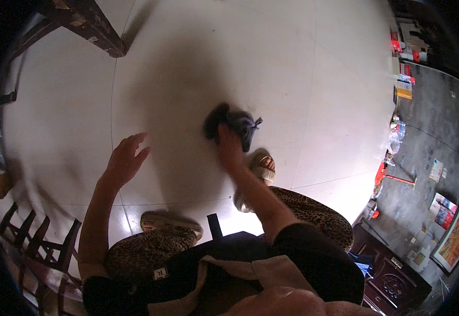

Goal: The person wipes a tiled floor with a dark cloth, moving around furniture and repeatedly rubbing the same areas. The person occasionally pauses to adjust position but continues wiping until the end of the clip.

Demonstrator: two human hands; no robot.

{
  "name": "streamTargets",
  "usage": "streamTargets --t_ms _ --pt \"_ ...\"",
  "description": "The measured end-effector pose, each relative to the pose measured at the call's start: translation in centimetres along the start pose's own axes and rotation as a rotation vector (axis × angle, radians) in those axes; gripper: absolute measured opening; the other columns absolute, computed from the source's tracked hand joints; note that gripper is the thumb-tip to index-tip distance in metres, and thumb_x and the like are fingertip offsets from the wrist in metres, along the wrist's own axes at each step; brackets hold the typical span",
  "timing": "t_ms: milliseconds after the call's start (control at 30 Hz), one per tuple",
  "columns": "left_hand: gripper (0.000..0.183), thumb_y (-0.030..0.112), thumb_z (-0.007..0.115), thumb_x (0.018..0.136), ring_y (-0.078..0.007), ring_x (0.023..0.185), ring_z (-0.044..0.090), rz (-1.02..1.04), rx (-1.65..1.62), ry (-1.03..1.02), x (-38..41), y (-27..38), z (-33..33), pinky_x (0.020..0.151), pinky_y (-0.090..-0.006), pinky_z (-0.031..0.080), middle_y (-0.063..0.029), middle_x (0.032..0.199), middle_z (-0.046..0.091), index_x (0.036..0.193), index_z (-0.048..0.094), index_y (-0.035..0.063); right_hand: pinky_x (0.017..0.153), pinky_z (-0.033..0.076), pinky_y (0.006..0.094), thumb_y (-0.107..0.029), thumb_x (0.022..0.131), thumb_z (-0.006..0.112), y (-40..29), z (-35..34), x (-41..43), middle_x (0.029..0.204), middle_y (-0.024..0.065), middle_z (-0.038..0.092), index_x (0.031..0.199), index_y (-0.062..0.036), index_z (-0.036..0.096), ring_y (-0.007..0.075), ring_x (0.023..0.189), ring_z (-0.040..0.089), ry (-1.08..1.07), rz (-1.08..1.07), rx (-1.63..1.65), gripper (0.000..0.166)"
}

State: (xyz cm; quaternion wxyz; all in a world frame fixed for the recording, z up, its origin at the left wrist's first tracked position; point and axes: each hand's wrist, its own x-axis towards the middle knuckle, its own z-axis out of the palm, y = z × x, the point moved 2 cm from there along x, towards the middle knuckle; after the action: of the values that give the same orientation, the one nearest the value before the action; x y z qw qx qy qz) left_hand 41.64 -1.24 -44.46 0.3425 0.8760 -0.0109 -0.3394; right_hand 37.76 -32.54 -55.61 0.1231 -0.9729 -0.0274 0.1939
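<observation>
Near the middle of the head view, my right hand (230, 152) reaches down over a dark cloth item (239, 120), perhaps a rag or a shoe, low over the pale tiled floor (174, 173). The hand and the dark item are blurred, and the fingertips lie against the item; whether they close on it is hard to tell. To the left, my left hand (129, 158) hovers above the floor with fingers spread, holding nothing. The sandal (262, 166) on my right foot is just below the dark item. My other sandal (170, 223) is at the lower left.
A worn dark wooden leg (99, 31) stands at the upper left. Dark wooden stool or chair legs (40, 233) are at the lower left. Boxes (404, 91) and plastic bags (395, 136) line the grey wall at the right, with a dark carved door (391, 276) further down.
</observation>
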Motion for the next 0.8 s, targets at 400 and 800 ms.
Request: streamTargets --t_ms 400,800 --pt "0.046 0.030 0.053 0.093 -0.0299 0.115 0.052 0.049 0.006 -0.053 2.5 1.4 1.2 0.099 -0.0406 0.041 -0.0168 0.124 0.055 0.129 0.048 0.0023 0.107 0.032 0.0416 -0.005 0.090 0.040 6.7 6.1 2.1 0.139 0.0190 0.040 0.137 -0.0046 0.038 0.0320 0.128 0.041 0.228 -0.191 -0.185 0.048" --pt "0.046 0.032 0.053 0.093 -0.0316 0.115 0.051 0.118 0.051 -0.027 1.3 0.2 0.9 0.098 -0.0420 0.040 -0.0170 0.124 0.055 0.128 0.048 0.0033 0.104 0.036 0.0424 -0.003 0.088 0.040 9.3 -1.0 9.2 0.148 0.0134 0.029 0.140 -0.0075 0.035 0.0313 0.133 0.034 0.325 0.121 -0.059 0.053"
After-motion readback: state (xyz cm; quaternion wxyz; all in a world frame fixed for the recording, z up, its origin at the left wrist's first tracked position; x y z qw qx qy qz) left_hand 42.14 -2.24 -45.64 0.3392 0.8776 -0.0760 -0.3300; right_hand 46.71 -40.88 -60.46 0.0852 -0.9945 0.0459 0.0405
